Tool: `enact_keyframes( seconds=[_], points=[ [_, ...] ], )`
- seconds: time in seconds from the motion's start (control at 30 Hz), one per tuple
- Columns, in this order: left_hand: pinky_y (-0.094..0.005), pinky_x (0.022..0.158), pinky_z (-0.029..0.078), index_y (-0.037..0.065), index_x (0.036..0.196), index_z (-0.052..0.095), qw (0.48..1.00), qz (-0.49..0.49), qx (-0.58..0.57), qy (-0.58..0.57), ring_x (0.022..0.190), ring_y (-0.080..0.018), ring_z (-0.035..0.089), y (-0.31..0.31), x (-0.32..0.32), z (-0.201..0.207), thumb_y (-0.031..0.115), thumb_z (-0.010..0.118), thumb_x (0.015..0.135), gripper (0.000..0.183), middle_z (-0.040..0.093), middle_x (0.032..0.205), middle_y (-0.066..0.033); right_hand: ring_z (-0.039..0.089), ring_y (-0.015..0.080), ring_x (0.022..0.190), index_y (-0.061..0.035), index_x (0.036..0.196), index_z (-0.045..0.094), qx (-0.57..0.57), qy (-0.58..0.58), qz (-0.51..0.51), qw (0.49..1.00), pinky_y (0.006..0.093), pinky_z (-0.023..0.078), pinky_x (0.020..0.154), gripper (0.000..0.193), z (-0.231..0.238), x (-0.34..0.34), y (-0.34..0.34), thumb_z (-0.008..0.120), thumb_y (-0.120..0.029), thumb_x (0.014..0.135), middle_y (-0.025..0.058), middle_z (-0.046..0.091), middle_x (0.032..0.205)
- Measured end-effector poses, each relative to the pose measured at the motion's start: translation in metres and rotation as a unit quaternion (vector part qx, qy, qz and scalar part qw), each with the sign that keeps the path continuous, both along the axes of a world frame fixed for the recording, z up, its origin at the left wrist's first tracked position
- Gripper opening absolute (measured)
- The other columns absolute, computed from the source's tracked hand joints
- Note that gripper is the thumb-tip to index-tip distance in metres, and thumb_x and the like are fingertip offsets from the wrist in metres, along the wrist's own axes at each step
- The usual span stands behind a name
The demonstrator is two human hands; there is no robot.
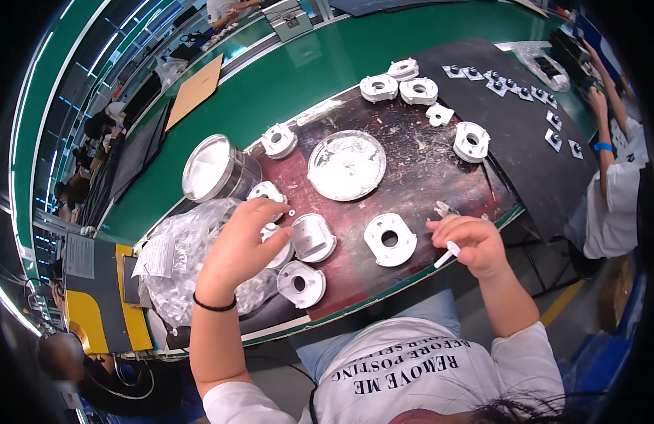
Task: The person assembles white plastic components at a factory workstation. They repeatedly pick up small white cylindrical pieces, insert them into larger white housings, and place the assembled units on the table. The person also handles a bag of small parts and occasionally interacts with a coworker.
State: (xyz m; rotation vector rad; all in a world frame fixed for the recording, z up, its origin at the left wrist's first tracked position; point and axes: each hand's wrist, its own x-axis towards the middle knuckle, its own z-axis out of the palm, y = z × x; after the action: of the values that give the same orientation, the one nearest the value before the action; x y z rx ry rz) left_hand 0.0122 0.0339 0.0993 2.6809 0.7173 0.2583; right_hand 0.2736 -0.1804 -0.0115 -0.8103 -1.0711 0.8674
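My left hand (248,237) is over a group of white round housings at the left of the worn dark red board. Its thumb and fingers are apart, and nothing shows between them. Close to its fingertips are a small white ring (291,212) and a housing with a flat face (313,238). Below it lies a housing with a round hole (301,284). My right hand (475,244), by the board's front edge, pinches a short white stick with a wider end (447,255). Left of it, a white flanged housing (390,239) lies flat with its hole up.
A shallow white-smeared dish (346,165) sits mid-board, beside a tub with a white-coated lid (212,168). A plastic bag of white parts (178,247) lies at left. More housings (419,90) stand far back. Small parts dot the black mat (510,131); a co-worker's arms (604,120) are at right.
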Motion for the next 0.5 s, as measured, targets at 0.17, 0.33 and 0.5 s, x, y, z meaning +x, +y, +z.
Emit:
enact_keyframes(
  seconds=[0.17, 0.33, 0.5],
  points=[
    [-0.0376, 0.093, 0.041, 0.002, 0.113, 0.057, 1.000, 0.002, -0.007, 0.023, 0.110, -0.0316, 0.050, -0.005, -0.006, -0.020, 0.023, 0.075, 0.069, 0.052, 0.055, 0.115, -0.0153, 0.060, 0.0245, 0.092, 0.0039, 0.090, 0.067, -0.022, 0.064, 0.024, 0.997, 0.0450, 0.039, 0.099, 0.033, -0.006, -0.021, 0.010, 0.073, -0.025, 0.075, 0.0140, 0.066, 0.092],
    [-0.0375, 0.091, 0.043, 0.002, 0.114, 0.057, 1.000, 0.017, -0.004, 0.014, 0.107, -0.0316, 0.052, -0.014, -0.002, -0.028, 0.021, 0.077, 0.065, 0.055, 0.056, 0.114, -0.0150, 0.060, 0.0242, 0.091, 0.0043, 0.090, 0.066, -0.009, 0.043, -0.007, 0.999, 0.0446, 0.041, 0.097, 0.032, -0.012, -0.022, 0.011, 0.071, -0.024, 0.077, 0.0140, 0.066, 0.091],
    [-0.0384, 0.087, 0.045, 0.003, 0.113, 0.059, 0.999, 0.038, -0.009, 0.016, 0.099, -0.0309, 0.056, -0.014, 0.000, -0.028, 0.022, 0.073, 0.068, 0.051, 0.061, 0.103, -0.0145, 0.059, 0.0238, 0.090, 0.0045, 0.090, 0.066, -0.004, 0.031, -0.035, 0.999, 0.0447, 0.041, 0.095, 0.031, -0.014, -0.017, 0.010, 0.069, -0.023, 0.077, 0.0138, 0.065, 0.091]
  ],
)
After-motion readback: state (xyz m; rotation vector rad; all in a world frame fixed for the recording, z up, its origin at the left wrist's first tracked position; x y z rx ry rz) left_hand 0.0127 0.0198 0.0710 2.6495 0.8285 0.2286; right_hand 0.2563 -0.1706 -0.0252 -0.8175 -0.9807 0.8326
